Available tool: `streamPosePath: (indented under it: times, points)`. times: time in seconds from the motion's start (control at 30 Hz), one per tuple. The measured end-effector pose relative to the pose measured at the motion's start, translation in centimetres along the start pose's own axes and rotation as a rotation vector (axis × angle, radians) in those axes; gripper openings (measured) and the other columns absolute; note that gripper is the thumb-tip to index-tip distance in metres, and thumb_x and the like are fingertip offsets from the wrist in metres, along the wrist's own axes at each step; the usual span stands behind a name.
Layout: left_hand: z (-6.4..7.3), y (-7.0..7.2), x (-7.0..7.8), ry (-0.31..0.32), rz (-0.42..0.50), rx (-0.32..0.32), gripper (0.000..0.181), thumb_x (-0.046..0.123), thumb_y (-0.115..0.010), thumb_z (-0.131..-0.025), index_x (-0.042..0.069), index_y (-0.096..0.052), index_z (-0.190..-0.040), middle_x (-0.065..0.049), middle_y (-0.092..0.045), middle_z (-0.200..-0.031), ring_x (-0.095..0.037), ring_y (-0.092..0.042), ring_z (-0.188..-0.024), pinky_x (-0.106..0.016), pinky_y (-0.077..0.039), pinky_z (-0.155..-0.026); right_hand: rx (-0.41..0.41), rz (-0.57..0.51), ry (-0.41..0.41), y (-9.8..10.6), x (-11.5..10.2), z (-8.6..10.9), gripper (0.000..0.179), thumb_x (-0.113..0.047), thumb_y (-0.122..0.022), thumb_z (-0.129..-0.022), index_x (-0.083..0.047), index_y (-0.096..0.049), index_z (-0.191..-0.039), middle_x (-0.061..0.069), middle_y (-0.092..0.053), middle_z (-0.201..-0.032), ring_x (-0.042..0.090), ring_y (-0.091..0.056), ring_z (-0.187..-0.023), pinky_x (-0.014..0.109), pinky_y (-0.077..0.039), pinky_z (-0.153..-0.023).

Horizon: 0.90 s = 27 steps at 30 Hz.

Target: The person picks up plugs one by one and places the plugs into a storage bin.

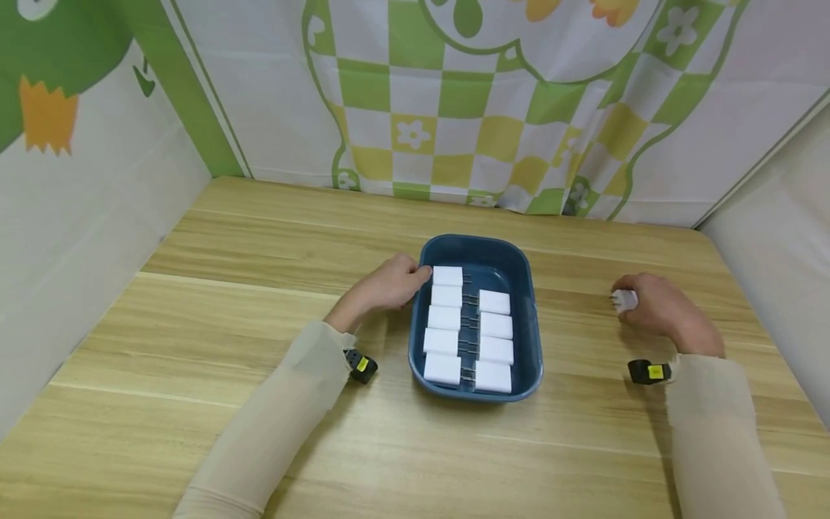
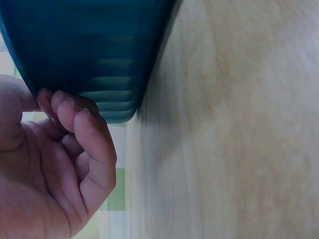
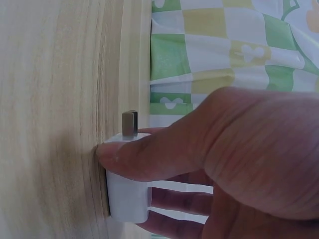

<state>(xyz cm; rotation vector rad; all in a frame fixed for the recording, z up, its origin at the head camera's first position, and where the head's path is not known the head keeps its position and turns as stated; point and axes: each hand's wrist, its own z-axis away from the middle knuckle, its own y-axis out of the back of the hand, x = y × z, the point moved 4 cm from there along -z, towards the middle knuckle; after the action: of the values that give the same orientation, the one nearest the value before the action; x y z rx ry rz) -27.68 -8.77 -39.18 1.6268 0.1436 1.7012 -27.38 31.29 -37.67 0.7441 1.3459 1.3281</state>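
A blue plastic bin (image 1: 535, 339) stands on the table, holding two columns of white plug chargers (image 1: 444, 318) with their metal prongs facing inward. At the bin's left side my left hand (image 1: 393, 282) pinches the rim between thumb and curled fingers; the left wrist view shows this hand (image 2: 65, 149) against the ribbed outer wall. To the right of the bin, my right hand (image 1: 661, 306) grips one white plug charger (image 1: 625, 300), its prongs pointing left. In the right wrist view the thumb lies across this charger (image 3: 127, 196), close over the wood, with fingers behind it.
The wooden table (image 1: 194, 346) reaches back to a green, yellow and white checked curtain (image 1: 415, 94). White cloth walls (image 1: 117, 194) flank it on both sides. A small black camera (image 1: 362, 366) is worn on each wrist.
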Motion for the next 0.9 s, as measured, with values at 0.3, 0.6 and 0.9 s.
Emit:
streamPosePath:
  times: [0.3, 0.6, 0.9]
  points:
    - [0.05, -0.02, 0.05, 0.009, 0.0, 0.001, 0.052, 0.024, -0.039, -0.11, 0.011, -0.046, -0.061, 0.001, -0.04, -0.05, -0.014, -0.041, -0.044, -0.027, -0.034, -0.047, 0.007, -0.021, 0.011, -0.17, 0.2, -0.01, 0.039, 0.002, -0.07, -0.081, 0.015, -0.062, -0.117, 0.032, -0.065, -0.106, 0.046, -0.061, -0.097, 0.062, -0.048, -0.084]
    - [-0.16, -0.07, -0.06, -0.001, -0.008, -0.001, 0.052, 0.024, -0.039, -0.11, 0.011, -0.046, -0.061, 0.001, -0.04, -0.05, -0.014, -0.041, -0.044, -0.027, -0.034, -0.048, -0.024, -0.018, -0.03, -0.14, 0.47, 0.14, 0.04, -0.001, -0.069, -0.086, 0.016, -0.059, -0.121, 0.033, -0.064, -0.11, 0.045, -0.06, -0.099, 0.062, -0.048, -0.085]
    - [-0.17, -0.01, -0.1, -0.002, -0.002, -0.001, 0.052, 0.024, -0.039, -0.11, 0.011, -0.046, -0.06, 0.001, -0.04, -0.05, -0.014, -0.041, -0.044, -0.026, -0.035, -0.047, -0.014, -0.013, -0.019, 0.21, 0.34, 0.26, 0.044, -0.007, -0.071, -0.086, 0.016, -0.058, -0.122, 0.028, -0.065, -0.101, 0.037, -0.06, -0.088, 0.055, -0.05, -0.077]
